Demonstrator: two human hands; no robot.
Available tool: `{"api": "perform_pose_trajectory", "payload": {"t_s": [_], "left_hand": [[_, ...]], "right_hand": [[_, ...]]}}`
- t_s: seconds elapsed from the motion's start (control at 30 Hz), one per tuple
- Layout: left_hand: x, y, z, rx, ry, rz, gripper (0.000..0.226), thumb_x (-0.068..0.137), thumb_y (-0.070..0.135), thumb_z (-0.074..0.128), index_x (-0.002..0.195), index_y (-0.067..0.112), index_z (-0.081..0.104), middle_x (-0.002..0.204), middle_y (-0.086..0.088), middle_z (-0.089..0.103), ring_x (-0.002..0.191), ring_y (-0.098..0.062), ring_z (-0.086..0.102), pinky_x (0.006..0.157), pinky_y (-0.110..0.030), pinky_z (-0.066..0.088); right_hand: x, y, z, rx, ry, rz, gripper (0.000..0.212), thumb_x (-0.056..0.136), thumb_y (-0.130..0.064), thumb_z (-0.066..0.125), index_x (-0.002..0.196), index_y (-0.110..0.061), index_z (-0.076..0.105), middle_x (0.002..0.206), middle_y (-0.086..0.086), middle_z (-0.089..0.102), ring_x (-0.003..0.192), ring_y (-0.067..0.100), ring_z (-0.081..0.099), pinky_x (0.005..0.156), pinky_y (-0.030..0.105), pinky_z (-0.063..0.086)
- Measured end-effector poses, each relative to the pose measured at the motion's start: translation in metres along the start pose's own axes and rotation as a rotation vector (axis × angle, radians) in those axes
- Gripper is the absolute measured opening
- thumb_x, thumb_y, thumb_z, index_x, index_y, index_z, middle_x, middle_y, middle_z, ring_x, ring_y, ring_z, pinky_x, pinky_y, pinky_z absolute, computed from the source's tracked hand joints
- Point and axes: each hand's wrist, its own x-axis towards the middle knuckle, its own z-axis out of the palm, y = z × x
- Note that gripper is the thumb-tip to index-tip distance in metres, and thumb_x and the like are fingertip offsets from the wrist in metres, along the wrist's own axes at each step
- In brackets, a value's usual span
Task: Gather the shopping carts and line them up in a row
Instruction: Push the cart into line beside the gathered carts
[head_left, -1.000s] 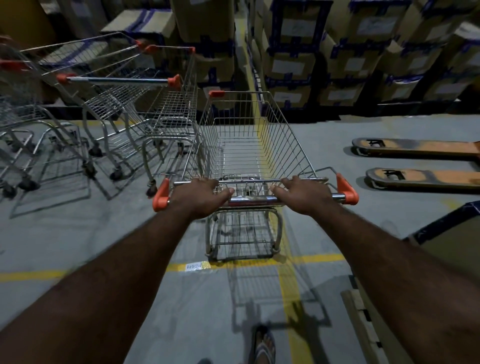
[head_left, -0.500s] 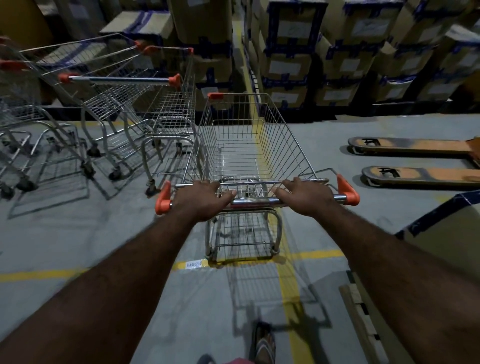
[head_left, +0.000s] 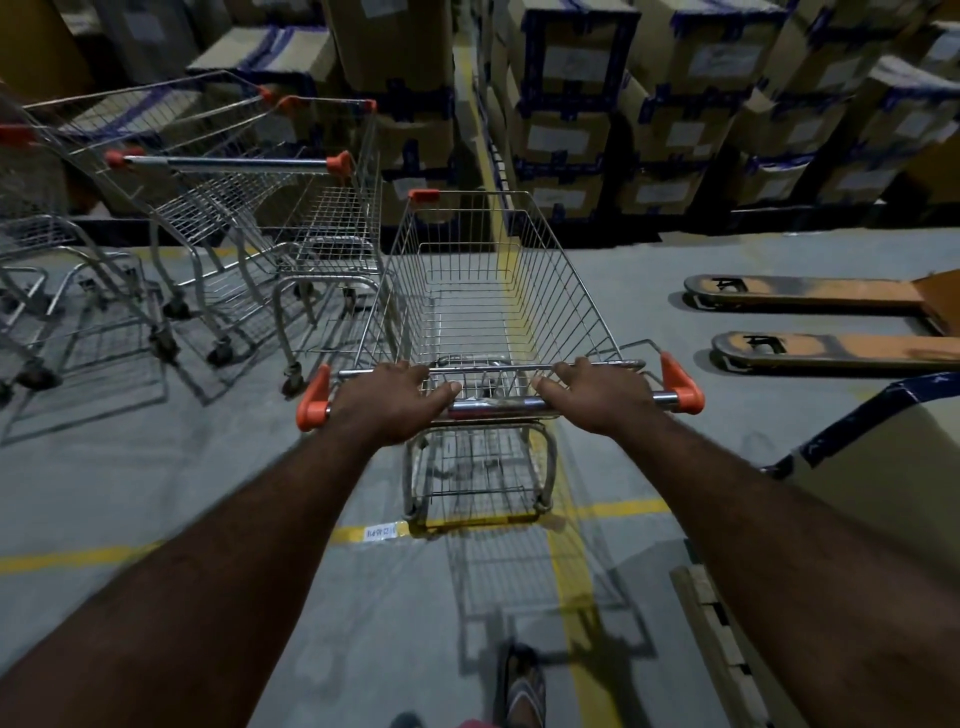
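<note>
A wire shopping cart (head_left: 488, 291) with orange handle caps stands straight ahead of me, its basket empty. My left hand (head_left: 389, 400) and my right hand (head_left: 602, 395) both grip its chrome handle bar (head_left: 498, 406), one on each side of the middle. Just left of it stands a second cart (head_left: 322, 228), its basket side close to my cart's left side. Further left are more carts (head_left: 78, 249), nested and angled, partly cut off by the frame edge.
Stacked cardboard boxes (head_left: 649, 104) with blue tape wall off the far side. Two orange pallet-jack forks (head_left: 810, 322) lie on the floor to the right. A large box (head_left: 883, 457) on a pallet stands at the near right. Yellow floor lines (head_left: 571, 545) cross under the cart. My sandalled foot (head_left: 522, 686) shows below.
The cart in my hands has rolled slightly forward and left, closing on the cart beside it. My grip on the handle is unchanged.
</note>
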Motion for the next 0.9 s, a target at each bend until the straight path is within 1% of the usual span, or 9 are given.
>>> {"api": "perform_pose_trajectory", "payload": {"t_s": [0.27, 0.43, 0.5, 0.57, 0.6, 0.67, 0.73, 0.8, 0.9], "left_hand": [[-0.002, 0.002, -0.001, 0.011, 0.006, -0.005, 0.086, 0.089, 0.081, 0.018, 0.152, 0.026, 0.037, 0.157, -0.010, 0.039, 0.142, -0.029, 0.037, 0.107, -0.049, 0.037], [0.001, 0.001, -0.002, -0.011, -0.019, -0.003, 0.088, 0.088, 0.083, 0.017, 0.153, 0.026, 0.034, 0.159, -0.010, 0.034, 0.146, -0.029, 0.031, 0.109, -0.051, 0.033], [0.005, -0.001, -0.005, -0.066, -0.072, 0.001, 0.090, 0.088, 0.083, 0.022, 0.154, 0.023, 0.032, 0.160, -0.011, 0.033, 0.147, -0.029, 0.029, 0.112, -0.052, 0.031], [0.009, 0.000, -0.013, -0.128, -0.127, -0.013, 0.090, 0.088, 0.081, 0.033, 0.154, 0.020, 0.032, 0.159, -0.012, 0.033, 0.147, -0.031, 0.030, 0.115, -0.050, 0.030], [0.011, 0.000, -0.018, -0.136, -0.129, -0.017, 0.089, 0.088, 0.079, 0.038, 0.153, 0.019, 0.033, 0.158, -0.013, 0.035, 0.145, -0.032, 0.032, 0.115, -0.050, 0.031], [0.018, 0.002, -0.026, -0.111, -0.088, -0.007, 0.086, 0.086, 0.078, 0.044, 0.149, 0.021, 0.040, 0.153, -0.014, 0.043, 0.139, -0.032, 0.042, 0.110, -0.051, 0.038], [0.023, 0.003, -0.035, -0.100, -0.038, 0.005, 0.083, 0.084, 0.078, 0.043, 0.144, 0.021, 0.045, 0.149, -0.011, 0.048, 0.134, -0.029, 0.047, 0.105, -0.051, 0.043], [0.026, 0.000, -0.045, -0.088, 0.015, -0.010, 0.080, 0.086, 0.078, 0.042, 0.143, 0.022, 0.047, 0.149, -0.007, 0.048, 0.134, -0.025, 0.047, 0.103, -0.049, 0.045], [0.028, -0.013, -0.063, -0.077, 0.091, -0.050, 0.075, 0.089, 0.072, 0.044, 0.146, 0.022, 0.044, 0.151, -0.006, 0.046, 0.136, -0.024, 0.045, 0.103, -0.047, 0.044]], "right_hand": [[-0.002, -0.002, -0.003, -0.003, -0.009, 0.000, 0.076, 0.094, -0.073, 0.022, 0.145, -0.024, 0.049, 0.140, 0.009, 0.056, 0.123, 0.030, 0.054, 0.091, 0.044, 0.045], [-0.004, -0.004, -0.007, 0.019, -0.043, -0.009, 0.076, 0.095, -0.072, 0.023, 0.150, -0.022, 0.043, 0.148, 0.011, 0.050, 0.132, 0.031, 0.048, 0.099, 0.048, 0.043], [-0.001, -0.005, -0.015, -0.001, -0.085, -0.005, 0.079, 0.094, -0.073, 0.025, 0.151, -0.020, 0.041, 0.148, 0.013, 0.049, 0.133, 0.032, 0.047, 0.101, 0.048, 0.042], [0.006, -0.011, -0.029, -0.106, -0.124, -0.003, 0.081, 0.091, -0.075, 0.030, 0.148, -0.018, 0.042, 0.143, 0.014, 0.054, 0.129, 0.034, 0.051, 0.102, 0.048, 0.041], [0.012, -0.016, -0.038, -0.166, -0.131, -0.012, 0.081, 0.090, -0.076, 0.032, 0.147, -0.019, 0.042, 0.141, 0.014, 0.056, 0.127, 0.033, 0.053, 0.102, 0.048, 0.041], [0.023, -0.030, -0.052, -0.222, -0.107, -0.048, 0.080, 0.090, -0.077, 0.032, 0.147, -0.021, 0.043, 0.140, 0.011, 0.057, 0.127, 0.031, 0.054, 0.104, 0.048, 0.039], [0.034, -0.049, -0.062, -0.204, -0.052, -0.103, 0.078, 0.092, -0.075, 0.033, 0.149, -0.022, 0.040, 0.142, 0.009, 0.056, 0.128, 0.029, 0.053, 0.105, 0.049, 0.037], [0.045, -0.070, -0.070, -0.173, -0.006, -0.171, 0.076, 0.093, -0.073, 0.034, 0.151, -0.023, 0.037, 0.144, 0.007, 0.055, 0.129, 0.028, 0.053, 0.105, 0.049, 0.036], [0.060, -0.105, -0.083, -0.143, 0.036, -0.260, 0.075, 0.093, -0.072, 0.037, 0.152, -0.026, 0.033, 0.143, 0.005, 0.057, 0.129, 0.027, 0.054, 0.101, 0.045, 0.041]]}}
